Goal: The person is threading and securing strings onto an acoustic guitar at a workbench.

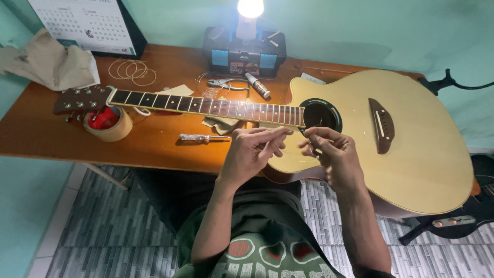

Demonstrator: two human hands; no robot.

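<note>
Both hands mid-frame over pale wooden acoustic guitar (411,139) lying on orange-brown table (31,128); left hand (250,154) and right hand (334,154) fingertips pinched, facing each other just below soundhole; pinched item too thin to tell

Both forearms are bare from the elbow down. At six o'clock, the person wears an olive-green shirt (257,237) printed with red-and-white rounded shapes across the chest.
</note>
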